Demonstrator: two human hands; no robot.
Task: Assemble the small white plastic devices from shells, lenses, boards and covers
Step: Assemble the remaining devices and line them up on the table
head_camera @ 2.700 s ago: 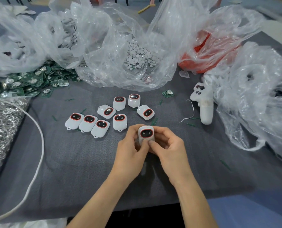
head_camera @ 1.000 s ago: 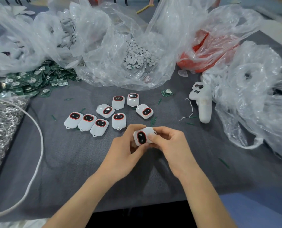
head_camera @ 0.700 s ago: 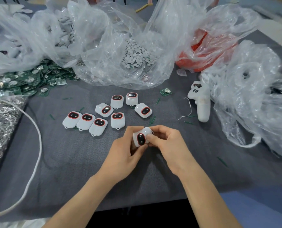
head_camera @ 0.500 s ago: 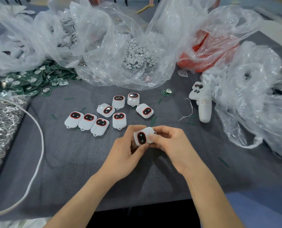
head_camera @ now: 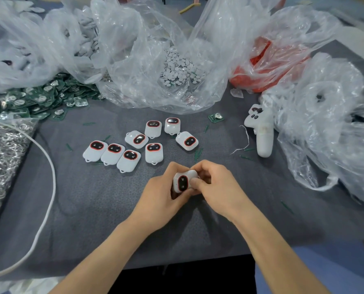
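Pinched the white device (head_camera: 183,182) between left hand (head_camera: 162,194) and right hand (head_camera: 216,187), long axis sideways, just nearer the table's front edge (head_camera: 176,263) than the finished cluster (head_camera: 138,143).

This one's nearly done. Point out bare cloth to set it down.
Free: the grey cloth between the white cable and left hand; also right of the right hand. Crowded: the finished devices ahead, bags beyond.
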